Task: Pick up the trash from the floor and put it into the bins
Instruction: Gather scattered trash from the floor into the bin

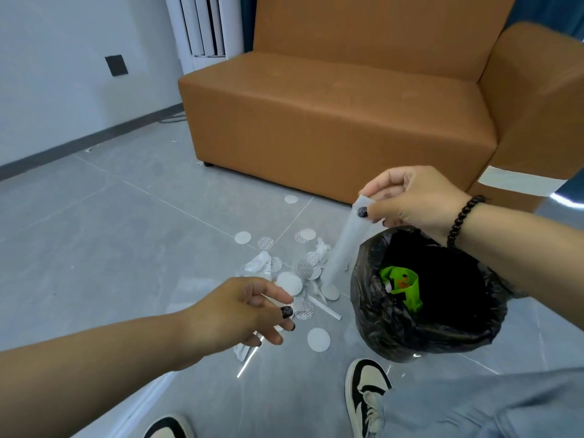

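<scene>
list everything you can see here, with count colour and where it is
translucent sleeve: one, whitish, hanging from the right hand beside the bin
bin: one, black bag liner, floor at right
green wrapper: one, inside the bin
round discs: a dozen or so, white or patterned, scattered on the floor
crumpled tissue: a few pieces, white, among the discs
paper stick: one, white, floor by the bin
sofa: one, orange-brown, behind
floor: grey tiles
shoes: two, black and white, bottom edge
left hand: reaching over the discs, holding nothing
right hand: pinching the sleeve's top, beaded bracelet on wrist

glossy crinkled plastic bin liner (pixel 395 327), polished floor tiles (pixel 94 248).
</scene>
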Motion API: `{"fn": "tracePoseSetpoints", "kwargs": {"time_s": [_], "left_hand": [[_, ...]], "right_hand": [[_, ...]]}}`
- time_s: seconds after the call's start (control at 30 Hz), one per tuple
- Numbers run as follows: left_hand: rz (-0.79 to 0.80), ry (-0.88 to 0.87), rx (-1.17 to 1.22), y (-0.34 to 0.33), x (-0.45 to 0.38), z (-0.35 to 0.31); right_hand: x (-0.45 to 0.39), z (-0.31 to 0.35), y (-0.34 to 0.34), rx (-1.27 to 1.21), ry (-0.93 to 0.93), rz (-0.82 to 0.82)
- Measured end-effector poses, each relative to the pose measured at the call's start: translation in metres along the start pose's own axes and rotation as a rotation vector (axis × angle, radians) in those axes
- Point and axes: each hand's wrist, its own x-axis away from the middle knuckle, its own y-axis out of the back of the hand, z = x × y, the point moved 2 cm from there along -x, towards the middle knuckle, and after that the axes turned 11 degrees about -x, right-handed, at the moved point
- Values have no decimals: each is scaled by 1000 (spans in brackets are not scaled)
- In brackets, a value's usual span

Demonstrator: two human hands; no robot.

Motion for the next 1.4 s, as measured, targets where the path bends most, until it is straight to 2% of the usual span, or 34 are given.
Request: {"fn": "tracePoseSetpoints", "kwargs": {"time_s": [0.17, 0.33, 0.5, 0.63, 0.93, 1.1, 1.4], "left_hand": [[35, 36, -21, -5, -11, 4], [89, 82, -46, -14, -22, 8], [117, 102, -51, -18, -39, 10], [103, 118, -36, -21, -63, 11], [105, 193, -54, -39, -132, 20], [100, 222, 28, -63, -173, 26], [-6, 374, 228, -97, -231, 76]], "right_hand": [[-12, -13, 30, 321, 128, -127], [-32, -60, 61, 431, 53, -236], [-45, -120, 87, 413, -93, -436], [-56, -157, 90, 413, -65, -513], [-100, -206, 85, 495, -5, -503], [-118, -232, 84, 639, 4, -392], [-133, -271, 72, 787, -120, -164]]}}
